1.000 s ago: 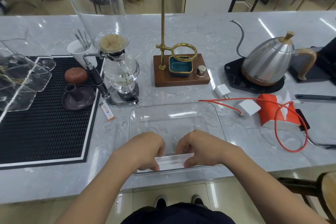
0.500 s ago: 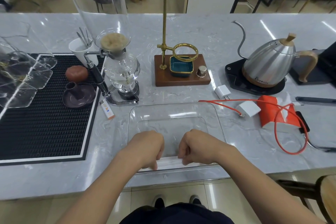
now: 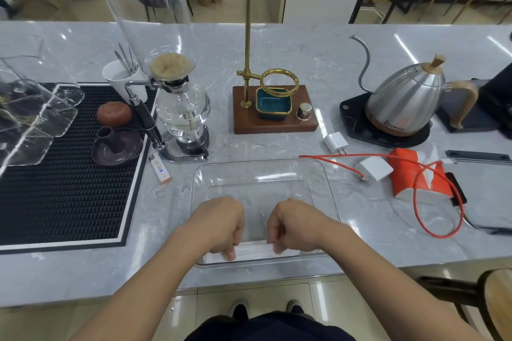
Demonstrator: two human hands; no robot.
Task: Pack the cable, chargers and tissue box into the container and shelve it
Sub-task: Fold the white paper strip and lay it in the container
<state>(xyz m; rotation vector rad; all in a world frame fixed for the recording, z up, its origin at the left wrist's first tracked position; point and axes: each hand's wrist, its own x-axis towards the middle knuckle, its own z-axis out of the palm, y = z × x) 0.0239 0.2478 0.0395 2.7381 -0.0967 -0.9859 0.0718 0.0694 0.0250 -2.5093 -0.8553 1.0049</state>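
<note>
On a marble counter (image 3: 304,50), both hands (image 3: 256,225) grip the near rim of an empty clear container (image 3: 261,174), seemingly rigid, light, slippery plastic best held by its edges.

Left hand (image 3: 219,225), right hand (image 3: 295,224) side by side (fingers curled down).

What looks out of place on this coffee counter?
The red cable sprawls loosely over the orange tissue box, beside two white chargers. They sit among coffee gear, still outside the clear container.
</note>
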